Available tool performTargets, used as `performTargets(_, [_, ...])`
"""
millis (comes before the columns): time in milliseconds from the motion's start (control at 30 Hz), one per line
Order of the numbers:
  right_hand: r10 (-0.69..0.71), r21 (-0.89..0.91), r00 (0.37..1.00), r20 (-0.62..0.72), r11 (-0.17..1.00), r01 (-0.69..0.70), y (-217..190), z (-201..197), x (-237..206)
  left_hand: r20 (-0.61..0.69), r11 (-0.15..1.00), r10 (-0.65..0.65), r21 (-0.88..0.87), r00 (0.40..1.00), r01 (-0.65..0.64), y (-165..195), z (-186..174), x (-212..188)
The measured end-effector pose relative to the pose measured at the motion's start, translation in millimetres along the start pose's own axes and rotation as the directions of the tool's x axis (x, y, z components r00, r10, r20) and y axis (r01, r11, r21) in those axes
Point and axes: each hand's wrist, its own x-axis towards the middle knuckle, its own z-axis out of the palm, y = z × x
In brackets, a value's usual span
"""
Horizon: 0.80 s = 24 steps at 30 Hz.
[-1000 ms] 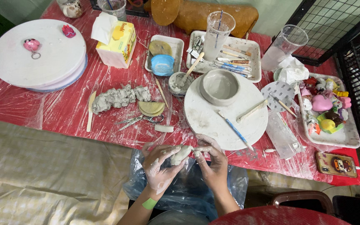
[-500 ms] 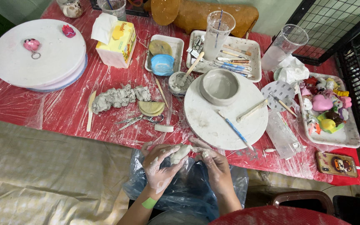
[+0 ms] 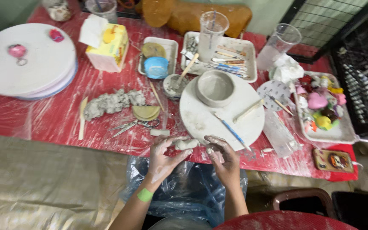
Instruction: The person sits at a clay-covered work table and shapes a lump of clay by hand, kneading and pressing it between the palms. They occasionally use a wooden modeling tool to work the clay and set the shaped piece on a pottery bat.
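grey clay coats both your hands, and between them sits a small clay lump (image 3: 187, 144), right at the near edge of the round white board (image 3: 201, 121). your left hand (image 3: 163, 156) curls under and around the lump's left end, fingers closed on it; your right hand (image 3: 222, 155) presses its fingertips against the right end, so both are gripping the same piece. on the board, just beyond the lump, stands a grey clay bowl (image 3: 214, 87), with a blue-handled tool (image 3: 231, 131) and a wooden stick (image 3: 248, 110) lying to its right. left of the board lie scissors (image 3: 133, 125) and a strip of crumpled clay (image 3: 112, 102) on the red plastic-covered counter (image 3: 56, 119). below the board's edge, a blue plastic bag (image 3: 188, 191) hangs under your wrists.
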Motion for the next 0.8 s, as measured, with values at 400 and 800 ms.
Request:
performTargets(400, [-0.332, -0.262, 0.943, 0.015, 0.909, 0.324, -9.5, -33.8, 1.8, 0.191, 0.998, 0.058, -0.035, 0.980, -0.052, 1.6, 25.8, 5.6])
performTargets(800, [-0.399, -0.107, 0.915, -0.052, 0.914, 0.392, -19.3, -27.3, -4.5, 0.176, 0.992, 0.125, -0.043, 0.976, -0.120, 5.8, 25.6, 5.3])
